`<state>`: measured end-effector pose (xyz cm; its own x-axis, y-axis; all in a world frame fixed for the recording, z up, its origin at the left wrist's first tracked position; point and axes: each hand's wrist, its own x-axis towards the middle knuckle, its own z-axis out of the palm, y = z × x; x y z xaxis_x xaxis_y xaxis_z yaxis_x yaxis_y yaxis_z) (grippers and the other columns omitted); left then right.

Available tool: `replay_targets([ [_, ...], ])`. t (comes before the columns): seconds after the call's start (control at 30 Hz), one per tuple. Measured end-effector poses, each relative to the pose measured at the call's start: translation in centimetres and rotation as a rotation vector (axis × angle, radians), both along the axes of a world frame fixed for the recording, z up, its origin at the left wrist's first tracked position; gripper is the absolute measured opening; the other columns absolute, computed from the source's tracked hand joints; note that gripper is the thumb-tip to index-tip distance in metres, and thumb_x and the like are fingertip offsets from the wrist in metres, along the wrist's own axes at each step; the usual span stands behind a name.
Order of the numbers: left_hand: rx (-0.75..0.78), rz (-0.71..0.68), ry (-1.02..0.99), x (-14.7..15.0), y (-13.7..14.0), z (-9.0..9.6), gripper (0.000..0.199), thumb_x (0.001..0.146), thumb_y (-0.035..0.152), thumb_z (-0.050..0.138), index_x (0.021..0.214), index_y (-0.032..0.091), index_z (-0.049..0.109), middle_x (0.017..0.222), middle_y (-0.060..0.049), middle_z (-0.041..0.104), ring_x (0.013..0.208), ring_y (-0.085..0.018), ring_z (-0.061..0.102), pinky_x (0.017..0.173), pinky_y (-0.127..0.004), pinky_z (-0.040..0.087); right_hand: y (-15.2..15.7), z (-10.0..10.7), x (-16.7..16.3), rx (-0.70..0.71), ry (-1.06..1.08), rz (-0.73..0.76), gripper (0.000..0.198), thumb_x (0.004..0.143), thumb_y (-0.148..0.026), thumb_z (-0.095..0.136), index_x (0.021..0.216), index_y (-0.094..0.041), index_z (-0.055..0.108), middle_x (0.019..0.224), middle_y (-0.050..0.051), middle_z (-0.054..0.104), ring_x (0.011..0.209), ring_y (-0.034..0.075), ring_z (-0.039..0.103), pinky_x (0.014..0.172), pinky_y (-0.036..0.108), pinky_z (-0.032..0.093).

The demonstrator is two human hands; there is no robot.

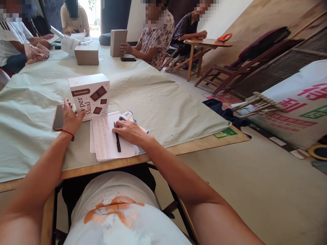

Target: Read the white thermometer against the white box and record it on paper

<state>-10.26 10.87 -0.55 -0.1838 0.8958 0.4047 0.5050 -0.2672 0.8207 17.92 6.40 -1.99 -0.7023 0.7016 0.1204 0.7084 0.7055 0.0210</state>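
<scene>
A white carton (pixel 89 97) with brown chocolate pictures and "NutriMotion" lettering stands upright on the cloth. My left hand (pixel 71 117) grips its lower left corner, with the thumb on the printed front and the fingers at the left side. A phone (pixel 58 117) lies beside that wrist, partly hidden by the hand. My right hand (pixel 131 132) rests over a stack of papers (pixel 102 143), some covered in small writing. A black pen (pixel 118 142) is at its closed fingertips, slanting down over the top sheet. Behind this hand a white and blue device (pixel 129 116) is partly covered.
A pale green cloth (pixel 143 92) covers the wooden-edged table. Brown boxes (pixel 88 56) and a dark phone (pixel 128 59) lie farther back. Several people sit around; one person's hand (pixel 125 48) holds a box. Folding chairs (pixel 240 64) and a large white sack (pixel 298 102) stand at right.
</scene>
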Motion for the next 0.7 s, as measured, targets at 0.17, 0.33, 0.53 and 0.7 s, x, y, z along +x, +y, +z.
replay_targets([
  [0.17, 0.244, -0.003, 0.389, 2.2, -2.9, 1.3, 0.030, 0.084, 0.030, 0.076, 0.110, 0.024, 0.060, 0.119, -0.009, 0.064, 0.120, -0.032, 0.059, 0.105, -0.048, 0.051, 0.0, 0.6, 0.0, -0.031, -0.013, -0.021, 0.034, 0.099, -0.011, 0.045, 0.106, -0.020, 0.077, 0.118, 0.013, 0.066, 0.093, 0.020, 0.056, 0.068, 0.032, 0.029],
  [0.33, 0.007, -0.577, 0.726, 4.9, -4.3, -0.4, 0.009, 0.089, 0.030, 0.065, 0.091, 0.024, 0.071, 0.107, -0.009, 0.071, 0.102, -0.031, 0.068, 0.098, -0.049, 0.055, 0.2, 0.6, 0.2, -0.063, 0.006, -0.017, 0.033, 0.095, -0.013, 0.047, 0.109, -0.023, 0.075, 0.126, 0.010, 0.065, 0.090, 0.019, 0.056, 0.065, 0.031, 0.026],
  [0.53, 0.097, -0.835, 0.891, 6.7, -5.9, -1.9, 0.032, 0.097, 0.030, 0.059, 0.124, 0.017, 0.071, 0.135, -0.018, 0.066, 0.126, -0.034, 0.062, 0.114, -0.051, 0.049, 0.5, -0.4, 1.7, -0.001, 0.240, 0.130, 0.014, 0.090, -0.014, 0.057, 0.093, -0.021, 0.068, 0.110, 0.009, 0.071, 0.090, 0.019, 0.061, 0.069, 0.030, 0.038],
  [0.7, 0.164, -1.011, 1.017, 8.4, -8.5, -2.3, 0.047, 0.109, 0.037, 0.044, 0.146, 0.016, 0.060, 0.154, -0.019, 0.056, 0.147, -0.035, 0.049, 0.124, -0.051, 0.037, 0.4, -0.3, 0.3, 0.069, 0.982, 0.046, 0.019, 0.096, -0.032, 0.057, 0.079, -0.024, 0.053, 0.086, 0.004, 0.067, 0.074, 0.015, 0.062, 0.067, 0.030, 0.048],
])
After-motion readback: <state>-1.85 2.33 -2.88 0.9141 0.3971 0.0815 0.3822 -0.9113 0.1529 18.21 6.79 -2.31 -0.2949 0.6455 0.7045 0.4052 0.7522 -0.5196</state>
